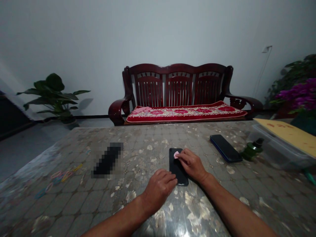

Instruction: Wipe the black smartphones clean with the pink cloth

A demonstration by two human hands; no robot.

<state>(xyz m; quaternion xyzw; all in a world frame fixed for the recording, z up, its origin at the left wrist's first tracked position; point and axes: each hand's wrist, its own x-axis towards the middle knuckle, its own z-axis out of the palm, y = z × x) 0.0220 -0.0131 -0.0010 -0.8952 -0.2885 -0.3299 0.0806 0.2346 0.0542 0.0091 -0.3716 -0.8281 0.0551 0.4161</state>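
Observation:
A dark smartphone [181, 174] lies flat on the table in front of me. My left hand [161, 186] steadies its lower left edge, fingers together and thumb hidden. Between the pinched fingertips of my right hand [191, 163] is a small pink piece [176, 155], paper or cloth, I cannot tell which. It touches the upper part of the phone's surface. To the right lies a second dark phone [225, 148] with a blue edge, and a green bottle [251, 149] with a black cap is beside it.
Loose colourful bands [63, 175] and a pixelated dark object [108, 160] are on the left of the patterned table [98, 200]. A clear plastic box [276, 149] with a yellow sheet [288, 135] on it stands at right. Behind is a wooden bench [179, 69].

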